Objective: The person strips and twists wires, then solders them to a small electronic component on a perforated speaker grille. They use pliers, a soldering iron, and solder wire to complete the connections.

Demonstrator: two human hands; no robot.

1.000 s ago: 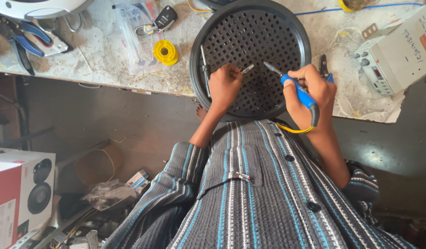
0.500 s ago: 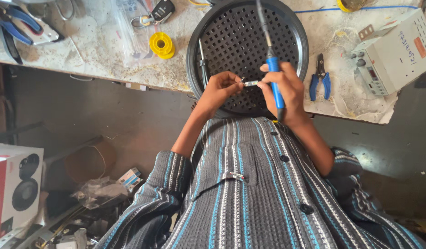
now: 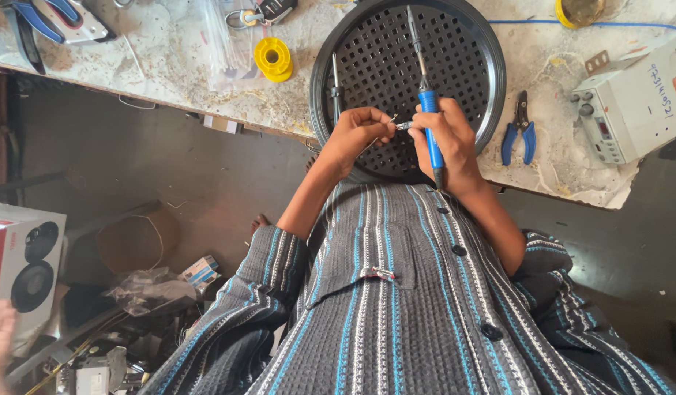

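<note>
Over the worktop's near edge, our right hand [image 3: 446, 139] clamps the soldering iron [image 3: 423, 95], pointing away; our left hand [image 3: 356, 132] pinches a small connector [image 3: 404, 126] just left of it.

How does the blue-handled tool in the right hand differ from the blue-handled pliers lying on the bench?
The soldering iron is one long thin rod with a single blue grip; the blue-handled pliers are short, with two spread blue handles. The soldering iron is held in the right hand, tip pointing away over the round perforated grille; the pliers lie untouched on the workbench, right of the grille. Both have blue grips and dark metal working ends.
</note>
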